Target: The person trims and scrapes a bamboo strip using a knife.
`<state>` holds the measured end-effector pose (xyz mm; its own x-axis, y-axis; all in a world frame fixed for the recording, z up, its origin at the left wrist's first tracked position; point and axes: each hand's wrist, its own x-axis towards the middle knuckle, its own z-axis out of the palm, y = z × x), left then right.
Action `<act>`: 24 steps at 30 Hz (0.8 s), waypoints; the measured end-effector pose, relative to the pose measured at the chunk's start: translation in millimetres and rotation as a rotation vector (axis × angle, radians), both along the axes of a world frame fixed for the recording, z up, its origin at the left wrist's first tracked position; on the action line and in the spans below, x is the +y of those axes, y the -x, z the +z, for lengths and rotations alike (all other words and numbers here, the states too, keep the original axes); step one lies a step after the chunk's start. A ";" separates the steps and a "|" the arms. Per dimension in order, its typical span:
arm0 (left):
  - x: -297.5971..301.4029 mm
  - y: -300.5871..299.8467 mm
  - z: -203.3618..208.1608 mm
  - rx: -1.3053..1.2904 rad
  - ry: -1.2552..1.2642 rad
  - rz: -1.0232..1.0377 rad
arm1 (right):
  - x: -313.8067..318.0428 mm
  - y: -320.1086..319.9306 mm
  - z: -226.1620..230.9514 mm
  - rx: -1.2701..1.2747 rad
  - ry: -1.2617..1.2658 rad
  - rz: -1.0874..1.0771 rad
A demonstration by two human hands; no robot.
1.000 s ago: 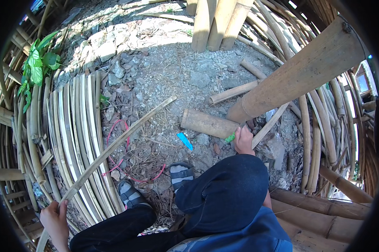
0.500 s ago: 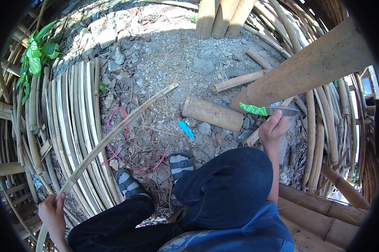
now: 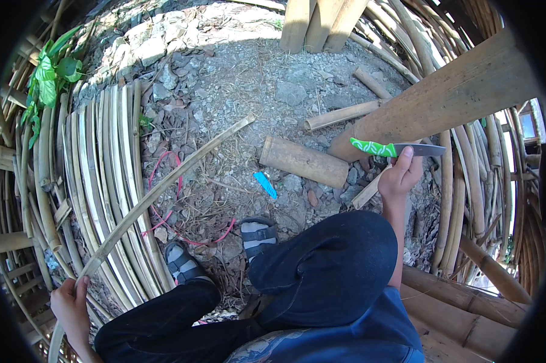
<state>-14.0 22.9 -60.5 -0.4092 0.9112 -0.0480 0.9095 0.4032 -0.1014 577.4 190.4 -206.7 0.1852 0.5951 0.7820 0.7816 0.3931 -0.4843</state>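
Observation:
My left hand (image 3: 70, 308) at the lower left is closed round a long, split bamboo strip (image 3: 164, 191). The strip slants up and right from my hand, and its far end hangs over the ground near the middle. On the right, above my bent knee, my right hand (image 3: 401, 174) pinches a knife (image 3: 373, 147) by its blade. Its green, white-patterned handle points left and the bare blade tip points right. The knife and the strip are well apart. A blue slotted plastic piece (image 3: 264, 185) lies on the ground between them.
Many split bamboo strips (image 3: 112, 199) lie side by side on the left. A short bamboo section (image 3: 303, 161) lies on gravel beside a thick slanting bamboo pole (image 3: 436, 91). Pink string (image 3: 191, 242) curls near my sandals (image 3: 258, 236). Large bamboo poles (image 3: 467, 314) lie at lower right.
My right hand has moved slightly right and up with the knife, with the handle still pointing left. My left hand has kept its hold on the bamboo strip, which has barely shifted.

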 end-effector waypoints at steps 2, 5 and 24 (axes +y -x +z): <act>0.3 2.0 -2.5 -0.007 -0.001 0.002 | -1.8 4.1 -0.2 0.437 0.204 0.043; -1.9 3.9 -8.8 0.002 -0.026 -0.003 | -3.8 11.6 -9.1 0.533 0.267 0.051; -2.3 1.1 -3.2 0.000 0.001 0.006 | -18.1 1.1 8.0 -0.290 0.069 -0.051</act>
<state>-15.1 20.6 -63.7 -0.4147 0.9087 -0.0487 0.9070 0.4085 -0.1020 576.2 172.3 -198.7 -0.0090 0.6448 0.7643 0.9089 0.3240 -0.2626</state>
